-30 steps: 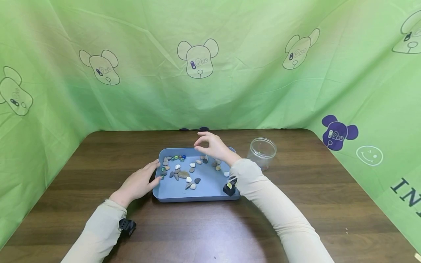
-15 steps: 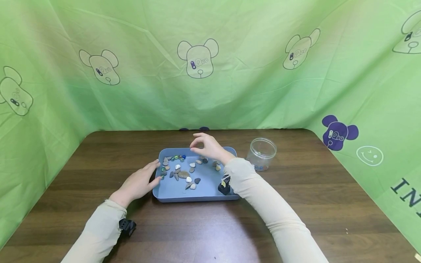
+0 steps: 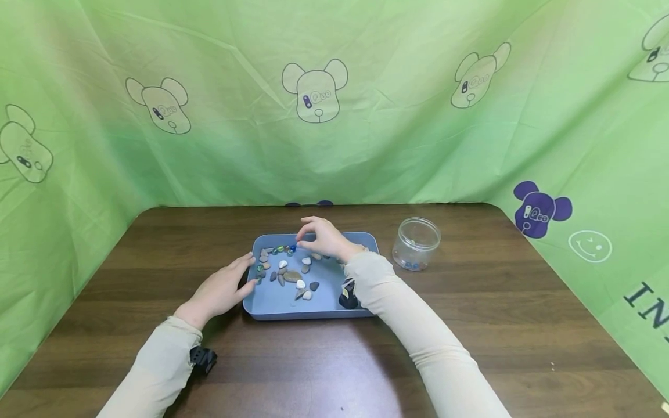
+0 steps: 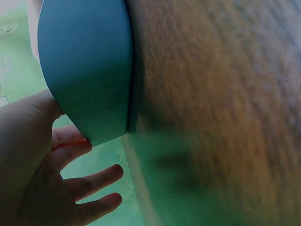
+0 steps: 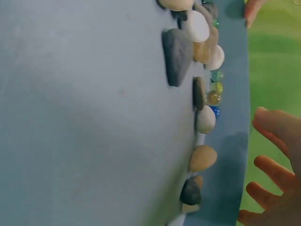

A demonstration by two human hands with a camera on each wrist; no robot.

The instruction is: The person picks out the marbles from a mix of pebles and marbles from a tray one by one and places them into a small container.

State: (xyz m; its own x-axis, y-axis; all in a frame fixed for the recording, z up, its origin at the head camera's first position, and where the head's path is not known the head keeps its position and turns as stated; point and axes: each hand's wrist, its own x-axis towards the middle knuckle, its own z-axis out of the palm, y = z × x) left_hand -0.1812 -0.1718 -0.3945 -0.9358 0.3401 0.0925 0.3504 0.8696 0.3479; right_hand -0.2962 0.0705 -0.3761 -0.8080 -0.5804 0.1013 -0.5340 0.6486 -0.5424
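Note:
My left hand (image 3: 219,290) holds the left end of a shallow blue tray (image 3: 272,303), its thumb over the rim and its fingers along the outside. In the left wrist view the last fingers spread loose beside the tray wall (image 4: 89,70). Over the far rim, my right hand (image 3: 326,239) reaches down with curved, parted fingers and nothing visible between them. Closest to its fingertips is a blue marble (image 3: 293,248), beside green and yellow marbles (image 3: 280,249). Grey, white and tan pebbles (image 3: 291,276) lie scattered across the tray; my right forearm covers its right part.
A clear, lidless jar (image 3: 416,244) stands right of the tray with a few blue marbles (image 3: 413,266) at its bottom. Beneath everything is a dark wooden table (image 3: 261,371). A green printed cloth (image 3: 235,151) hangs behind and at the sides.
My right hand has moved left and lower along the far rim, to the blue marble. The marbles in the jar have come into sight from behind my sleeve. The left hand stays put.

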